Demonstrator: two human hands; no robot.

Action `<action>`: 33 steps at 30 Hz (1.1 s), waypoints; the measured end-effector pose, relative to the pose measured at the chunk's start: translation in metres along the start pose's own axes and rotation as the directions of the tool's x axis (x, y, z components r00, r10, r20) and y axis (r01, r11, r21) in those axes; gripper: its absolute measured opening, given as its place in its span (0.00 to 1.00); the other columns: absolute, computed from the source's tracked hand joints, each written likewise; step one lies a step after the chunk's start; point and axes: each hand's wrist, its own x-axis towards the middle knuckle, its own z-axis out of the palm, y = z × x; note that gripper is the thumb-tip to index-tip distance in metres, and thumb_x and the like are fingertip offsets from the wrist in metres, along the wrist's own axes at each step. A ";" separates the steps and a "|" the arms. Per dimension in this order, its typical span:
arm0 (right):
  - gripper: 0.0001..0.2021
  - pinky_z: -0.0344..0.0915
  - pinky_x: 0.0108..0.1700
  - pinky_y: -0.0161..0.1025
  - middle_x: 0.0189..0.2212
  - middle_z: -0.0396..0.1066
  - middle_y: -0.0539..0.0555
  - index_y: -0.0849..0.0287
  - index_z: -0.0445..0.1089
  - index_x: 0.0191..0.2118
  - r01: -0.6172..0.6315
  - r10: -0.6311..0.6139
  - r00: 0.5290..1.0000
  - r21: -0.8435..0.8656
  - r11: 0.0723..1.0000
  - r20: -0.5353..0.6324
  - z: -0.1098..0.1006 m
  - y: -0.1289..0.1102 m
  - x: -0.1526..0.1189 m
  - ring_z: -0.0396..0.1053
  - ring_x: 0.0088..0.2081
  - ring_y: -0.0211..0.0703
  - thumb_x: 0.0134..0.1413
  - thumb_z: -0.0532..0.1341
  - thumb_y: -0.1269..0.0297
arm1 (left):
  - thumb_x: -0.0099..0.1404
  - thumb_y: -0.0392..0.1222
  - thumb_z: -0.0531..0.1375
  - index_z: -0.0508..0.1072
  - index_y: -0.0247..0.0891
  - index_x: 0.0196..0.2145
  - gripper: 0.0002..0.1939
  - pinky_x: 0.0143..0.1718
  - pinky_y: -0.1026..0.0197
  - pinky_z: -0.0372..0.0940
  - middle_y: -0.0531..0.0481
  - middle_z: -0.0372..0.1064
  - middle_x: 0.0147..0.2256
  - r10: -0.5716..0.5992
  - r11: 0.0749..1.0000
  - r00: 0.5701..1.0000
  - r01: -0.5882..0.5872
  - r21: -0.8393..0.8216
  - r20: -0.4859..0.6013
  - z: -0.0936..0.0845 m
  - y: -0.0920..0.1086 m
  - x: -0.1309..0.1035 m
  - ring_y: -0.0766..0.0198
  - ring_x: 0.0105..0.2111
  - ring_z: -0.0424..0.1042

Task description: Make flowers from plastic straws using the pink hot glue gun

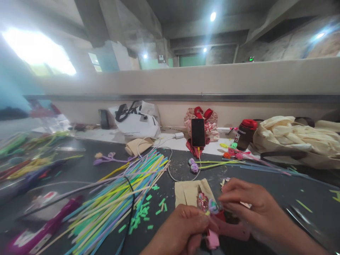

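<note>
Near the front of the dark table, my left hand (pixel 187 226) pinches a small purple and teal fuzzy-wire flower (pixel 213 206) between thumb and finger. My right hand (pixel 247 203) is just right of the flower, its fingers bent and drawn together; what they hold, if anything, I cannot make out. Under and between the hands lies a pink-handled tool (pixel 233 229), partly covered, and a pink block-shaped piece (pixel 212 241). A glittery item (pixel 202 202) with a pointed tip rests on a beige paper sheet (pixel 186 193) behind my left hand.
Many coloured fuzzy-wire stems (pixel 114 198) spread across the left, with green clippings (pixel 142 214) beside them. A purple tool (pixel 50 226) lies at front left. A phone (pixel 198 132) on a cable stands behind. Finished-looking flowers (pixel 194 166), a dark bottle (pixel 245 134) and a cloth bag (pixel 297 140) are also there.
</note>
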 end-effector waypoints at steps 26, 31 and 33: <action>0.16 0.63 0.33 0.32 0.34 0.68 0.49 0.57 0.70 0.38 -0.226 0.201 0.973 0.324 0.919 0.109 0.020 -0.019 -0.001 0.65 0.31 0.37 0.40 0.62 0.78 | 0.49 0.55 0.61 0.76 0.31 0.24 0.20 0.13 0.67 0.32 0.59 0.51 0.08 0.054 0.997 0.981 -0.042 -0.068 0.185 -0.004 0.005 0.004 0.76 0.10 0.43; 0.15 0.63 0.34 0.32 0.35 0.67 0.49 0.57 0.70 0.37 -0.191 0.172 0.981 0.321 0.927 0.087 0.021 -0.018 -0.002 0.66 0.33 0.38 0.40 0.62 0.78 | 0.52 0.54 0.60 0.76 0.30 0.26 0.20 0.13 0.67 0.32 0.61 0.47 0.08 0.056 0.995 0.978 -0.038 -0.092 0.201 -0.007 -0.001 0.006 0.77 0.10 0.40; 0.16 0.63 0.34 0.32 0.34 0.67 0.49 0.56 0.71 0.38 -0.179 0.162 0.984 0.324 0.929 0.081 0.021 -0.017 -0.002 0.65 0.32 0.37 0.40 0.62 0.79 | 0.53 0.54 0.59 0.76 0.30 0.26 0.20 0.14 0.67 0.32 0.61 0.46 0.08 0.065 0.994 0.977 -0.045 -0.102 0.204 -0.009 -0.005 0.007 0.77 0.10 0.40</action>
